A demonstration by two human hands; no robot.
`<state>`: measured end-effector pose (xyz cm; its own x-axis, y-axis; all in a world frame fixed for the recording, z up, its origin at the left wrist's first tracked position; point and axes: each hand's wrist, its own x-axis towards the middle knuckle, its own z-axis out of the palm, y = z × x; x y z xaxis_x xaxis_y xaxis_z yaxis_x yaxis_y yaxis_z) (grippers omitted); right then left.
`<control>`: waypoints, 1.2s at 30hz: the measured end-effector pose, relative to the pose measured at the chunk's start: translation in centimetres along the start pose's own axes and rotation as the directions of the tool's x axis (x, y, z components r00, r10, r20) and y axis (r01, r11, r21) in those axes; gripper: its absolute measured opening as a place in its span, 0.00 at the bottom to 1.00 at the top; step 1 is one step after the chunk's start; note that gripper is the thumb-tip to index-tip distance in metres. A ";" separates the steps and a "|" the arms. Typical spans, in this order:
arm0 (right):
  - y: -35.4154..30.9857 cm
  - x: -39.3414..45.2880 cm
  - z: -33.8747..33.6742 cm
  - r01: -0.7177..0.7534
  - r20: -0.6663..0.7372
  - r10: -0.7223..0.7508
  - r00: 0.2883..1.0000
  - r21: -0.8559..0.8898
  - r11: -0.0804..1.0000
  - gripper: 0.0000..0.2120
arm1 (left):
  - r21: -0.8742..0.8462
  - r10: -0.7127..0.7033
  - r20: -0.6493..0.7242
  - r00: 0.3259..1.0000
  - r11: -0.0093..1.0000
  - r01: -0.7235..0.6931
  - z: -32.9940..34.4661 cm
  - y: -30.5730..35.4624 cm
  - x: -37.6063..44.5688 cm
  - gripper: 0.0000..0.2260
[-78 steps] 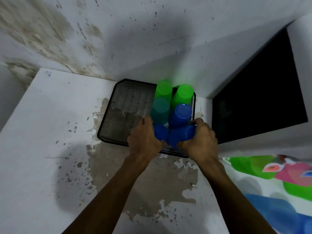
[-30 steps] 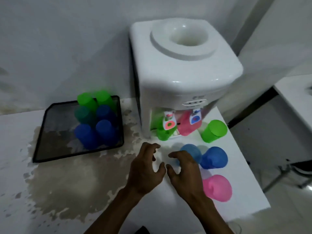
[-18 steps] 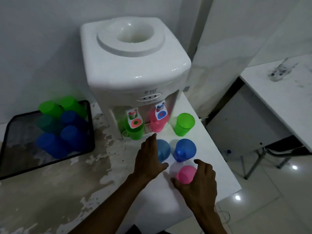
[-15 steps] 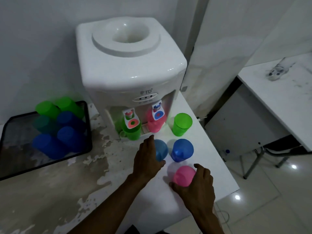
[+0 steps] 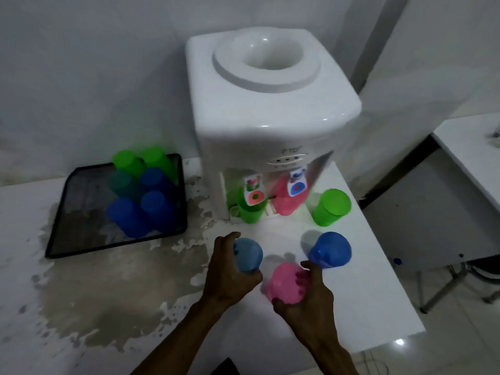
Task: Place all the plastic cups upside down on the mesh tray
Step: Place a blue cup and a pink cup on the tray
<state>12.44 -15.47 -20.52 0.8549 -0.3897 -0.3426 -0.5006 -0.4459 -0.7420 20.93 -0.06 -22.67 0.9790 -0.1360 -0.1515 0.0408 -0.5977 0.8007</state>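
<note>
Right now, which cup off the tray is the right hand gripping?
The pink cup, nearest the table's front edge; the right hand wraps it, unlike the blue and green ones.

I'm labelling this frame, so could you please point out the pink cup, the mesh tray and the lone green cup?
pink cup [image 5: 284, 282], head view, side wall.
mesh tray [image 5: 81, 212], head view, bare mesh floor.
green cup [image 5: 331, 207], head view, side wall.

Six cups [image 5: 136, 190] stand on the mesh tray [image 5: 58, 234], left of the left hand [image 5: 230, 274]. Five more sit beyond and right of the hands: two green [image 5: 331, 207], two blue [image 5: 331, 250], one pink [image 5: 286, 284]. One pink cup [image 5: 286, 204] stands under the dispenser [image 5: 267, 109].
</note>
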 end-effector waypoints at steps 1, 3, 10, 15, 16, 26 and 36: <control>-1.0 0.1 0.6 0.017 0.028 -0.018 0.999 0.011 1.000 0.44 | -0.042 -0.033 -0.021 0.999 0.999 0.032 -0.9 -0.7 -0.1 0.44; -2.6 0.3 2.0 0.061 0.063 -0.062 0.996 0.016 0.998 0.43 | -0.145 -0.109 -0.046 0.993 0.984 0.101 -2.9 -1.9 -0.1 0.44; -9.1 1.5 8.1 0.198 0.186 -0.212 0.960 0.087 0.976 0.35 | -0.710 -0.465 -0.202 0.862 0.675 0.198 -11.7 -5.6 -0.3 0.23; -13.9 2.1 13.7 0.213 0.283 -0.256 0.924 0.173 0.962 0.39 | -0.922 -0.727 -0.058 0.684 0.302 0.243 -17.8 -9.2 0.0 0.22; -14.6 2.2 14.5 0.217 0.294 -0.263 0.919 0.180 0.960 0.38 | -0.931 -0.748 0.001 0.663 0.242 0.274 -18.7 -9.5 0.1 0.21; -26.5 4.1 23.0 0.270 0.418 -0.288 0.862 0.103 0.957 0.34 | -0.941 -0.624 0.287 0.727 -0.042 0.336 -29.5 -13.0 1.9 0.21; -37.4 10.7 29.6 0.549 0.349 -0.469 0.811 -0.179 0.816 0.30 | -0.626 -0.667 -0.131 0.733 0.629 0.461 -37.2 -18.0 10.9 0.32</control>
<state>44.37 20.85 -13.48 0.9759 0.1746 -0.1313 0.0363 -0.7222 -0.6907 38.29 38.58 -17.18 0.7167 0.4022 -0.5697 0.6019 0.0558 0.7966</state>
